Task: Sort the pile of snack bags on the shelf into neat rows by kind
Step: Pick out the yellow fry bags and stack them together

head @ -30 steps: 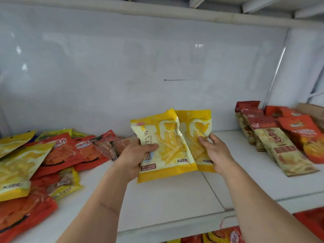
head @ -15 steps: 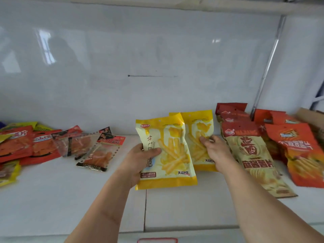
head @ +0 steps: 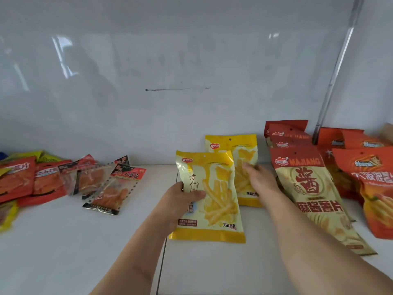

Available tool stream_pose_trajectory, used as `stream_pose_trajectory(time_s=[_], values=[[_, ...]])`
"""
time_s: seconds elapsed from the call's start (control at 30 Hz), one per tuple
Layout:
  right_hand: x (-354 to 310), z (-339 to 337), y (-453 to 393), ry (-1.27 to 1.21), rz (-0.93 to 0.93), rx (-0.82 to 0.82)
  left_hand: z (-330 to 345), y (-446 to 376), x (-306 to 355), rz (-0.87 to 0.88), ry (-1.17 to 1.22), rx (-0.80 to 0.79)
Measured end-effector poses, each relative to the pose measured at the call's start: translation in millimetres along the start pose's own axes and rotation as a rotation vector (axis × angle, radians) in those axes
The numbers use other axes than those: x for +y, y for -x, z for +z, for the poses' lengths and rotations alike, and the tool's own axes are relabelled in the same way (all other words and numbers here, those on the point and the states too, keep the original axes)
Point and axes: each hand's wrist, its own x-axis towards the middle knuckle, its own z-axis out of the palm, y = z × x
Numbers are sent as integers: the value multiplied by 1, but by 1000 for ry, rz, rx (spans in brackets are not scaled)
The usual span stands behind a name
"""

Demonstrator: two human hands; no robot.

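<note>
On the white shelf (head: 106,241), the left hand (head: 177,207) grips a yellow bag of fries (head: 209,196) by its left edge, thumb across the front. The bag's bottom edge is at the shelf surface. Behind it and to the right stands a second yellow bag (head: 234,150), partly overlapped by the first. The right hand (head: 258,182) rests on this second bag; it is blurred, so I cannot tell whether the fingers grasp it. Just right lies a row of cream-and-red bags (head: 308,182), then orange bags (head: 370,173). To the left sits a loose pile of red bags (head: 42,182) and clear packets (head: 110,188).
</note>
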Motion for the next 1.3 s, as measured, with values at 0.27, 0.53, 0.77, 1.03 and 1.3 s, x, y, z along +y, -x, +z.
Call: stream_pose_trajectory(time_s=[0.27,0.53,0.77,1.03,1.3], values=[[-11,1,-7,51,46,-9,22,-26,-3,31,-119,73],[-6,5,-25,147,12,-86,52,-55,-2,93,-274,233],[0,12,-40,287,-27,-65,61,-74,-5,89,-346,242],[-4,18,-39,387,-22,44,65,-74,-3,131,-378,343],[-16,23,-24,630,-225,207,60,-52,6,158,-475,450]])
